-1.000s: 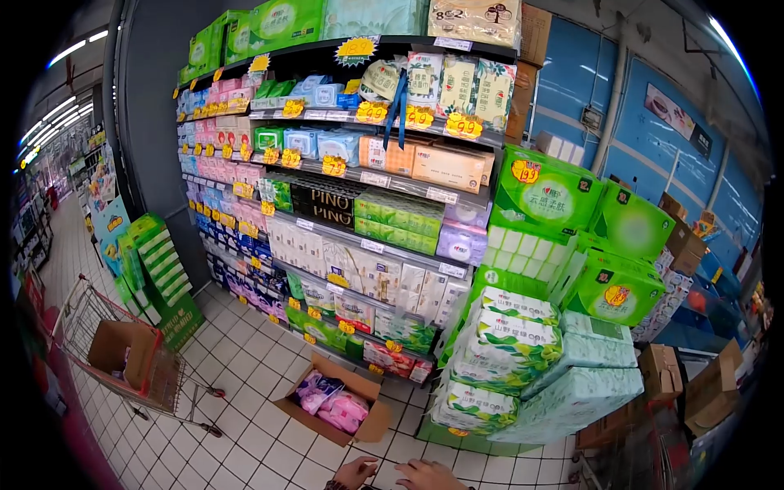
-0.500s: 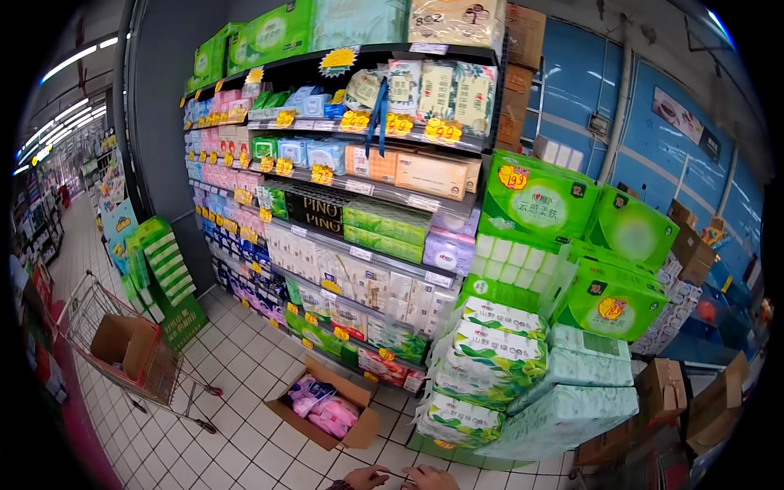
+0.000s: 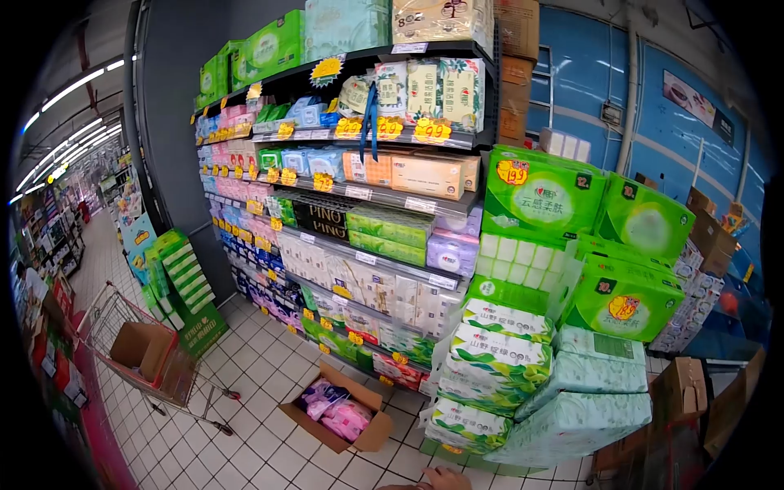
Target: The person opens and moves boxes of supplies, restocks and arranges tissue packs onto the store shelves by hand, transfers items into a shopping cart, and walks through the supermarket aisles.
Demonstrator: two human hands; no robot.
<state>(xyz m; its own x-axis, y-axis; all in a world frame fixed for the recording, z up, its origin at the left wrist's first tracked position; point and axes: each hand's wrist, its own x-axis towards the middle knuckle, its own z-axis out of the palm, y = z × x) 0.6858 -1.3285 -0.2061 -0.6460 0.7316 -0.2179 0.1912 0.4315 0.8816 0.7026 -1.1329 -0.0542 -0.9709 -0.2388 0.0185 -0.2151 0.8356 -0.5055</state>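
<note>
1. One hand, the right hand (image 3: pixel 447 479), shows in part at the bottom edge; its fingers look loosely bent, but the frame cuts it off, so I cannot tell whether it grasps anything.
2. A thin strip of skin just beside it seems to be the left hand (image 3: pixel 398 487) (too little shows to be sure); whether it is clenched or released cannot be told either.
3. The cardboard box (image 3: pixel 374 431) sits on the tiled floor (image 3: pixel 253 408), beyond the hands and to their left, its flaps spread outward. Inside lie purple packs (image 3: pixel 320 398) and, next to them, pink packs (image 3: pixel 347 418).
4. Behind the box stands a shelf unit (image 3: pixel 472 144) lined with packaged goods and yellow price tags; a blue ribbon (image 3: pixel 371 114) hangs before its upper rows.
5. To the box's right, white-and-green packs (image 3: pixel 494 367) are stacked beside pale green packs (image 3: pixel 584 425), with bright green packs (image 3: pixel 539 196) rising behind.
6. Well apart, at the left, a shopping trolley (image 3: pixel 178 382) carries a brown carton (image 3: pixel 135 345).
</note>
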